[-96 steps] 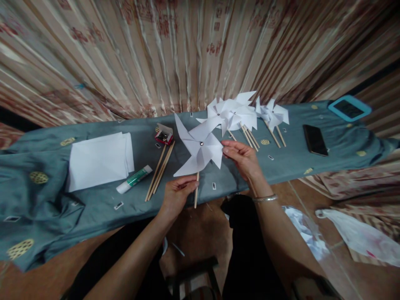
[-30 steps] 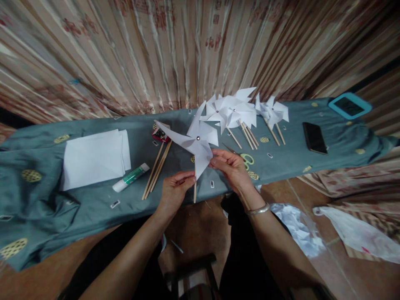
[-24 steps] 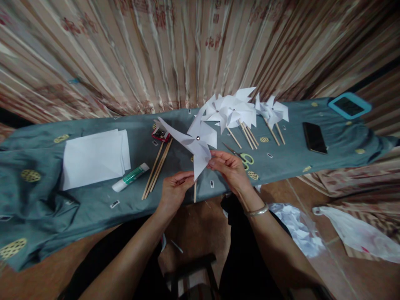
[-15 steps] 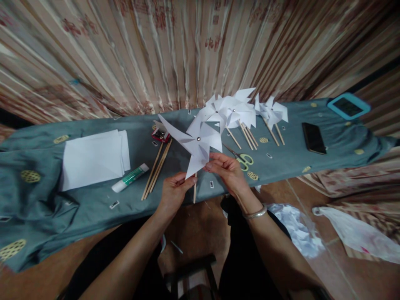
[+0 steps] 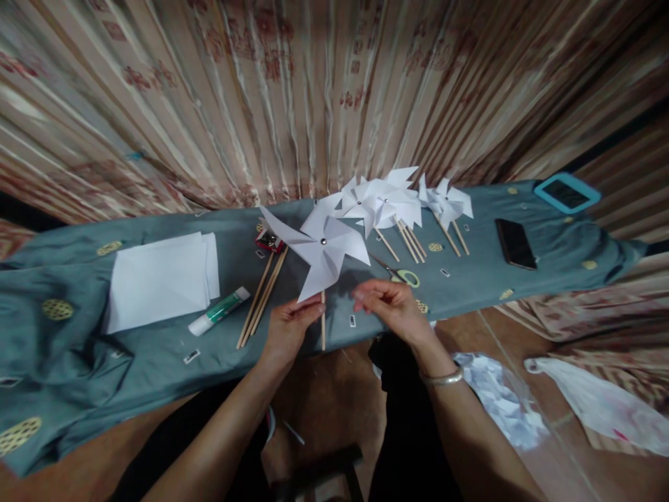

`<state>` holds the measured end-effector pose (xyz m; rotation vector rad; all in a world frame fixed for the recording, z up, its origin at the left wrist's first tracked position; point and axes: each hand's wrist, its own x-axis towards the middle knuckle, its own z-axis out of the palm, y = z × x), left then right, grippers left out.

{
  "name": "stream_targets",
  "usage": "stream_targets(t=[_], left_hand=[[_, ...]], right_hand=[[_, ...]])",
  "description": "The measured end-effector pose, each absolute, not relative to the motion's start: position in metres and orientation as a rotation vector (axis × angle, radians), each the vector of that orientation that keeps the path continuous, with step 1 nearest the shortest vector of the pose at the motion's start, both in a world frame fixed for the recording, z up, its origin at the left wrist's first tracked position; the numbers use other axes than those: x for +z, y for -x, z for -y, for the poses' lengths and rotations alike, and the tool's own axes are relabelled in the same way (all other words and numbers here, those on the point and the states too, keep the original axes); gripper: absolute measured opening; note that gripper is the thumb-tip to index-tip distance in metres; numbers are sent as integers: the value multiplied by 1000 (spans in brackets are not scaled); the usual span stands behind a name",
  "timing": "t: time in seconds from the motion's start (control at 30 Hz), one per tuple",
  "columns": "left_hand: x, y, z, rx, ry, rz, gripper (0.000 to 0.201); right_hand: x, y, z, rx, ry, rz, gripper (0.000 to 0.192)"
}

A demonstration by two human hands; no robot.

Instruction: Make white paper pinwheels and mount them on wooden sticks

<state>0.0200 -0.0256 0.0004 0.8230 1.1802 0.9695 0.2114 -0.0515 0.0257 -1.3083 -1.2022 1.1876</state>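
A white paper pinwheel on a thin wooden stick faces me over the middle of the table, a silver pin at its centre. My left hand pinches its stick just below the lower blade. To the right of that stick, my right hand is apart from the pinwheel, fingers loosely curled and a little blurred, nothing visible in them. Scissors with pale green handles lie just beyond my right hand. Left of my left hand are several loose wooden sticks and a small red box of pins.
Several finished pinwheels lie at the back. White paper sheets and a glue stick are on the left. A phone and a blue-framed device lie right. Crumpled paper and a plastic bag are on the floor.
My right hand has let go of the pinwheel's blade and drawn back to the right and down. My left hand still holds the stick. The whole view has shifted slightly.
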Motion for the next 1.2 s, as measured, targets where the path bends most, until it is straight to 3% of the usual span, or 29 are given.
stream_targets(t=[0.13, 0.33, 0.83, 0.97, 1.1, 1.2], left_hand=[[5, -25, 21, 995, -731, -1136, 35], [9, -38, 18, 1043, -638, -1086, 39], [5, -46, 19, 1024, -675, -1072, 43], [6, -44, 20, 1004, -740, -1072, 39], [6, -41, 22, 993, -773, -1076, 36], [6, -38, 24, 979, -803, -1088, 35]], right_hand=[[13, -188, 58, 1271, 1364, 1379, 24], [5, -176, 59, 1362, 1392, 1185, 34], [4, -195, 51, 1199, 1442, 1110, 30], [21, -251, 39, 859, 1624, 1172, 32], [40, -321, 23, 216, 2230, 1369, 23], [43, -359, 10, -25, 2584, 1464, 26]])
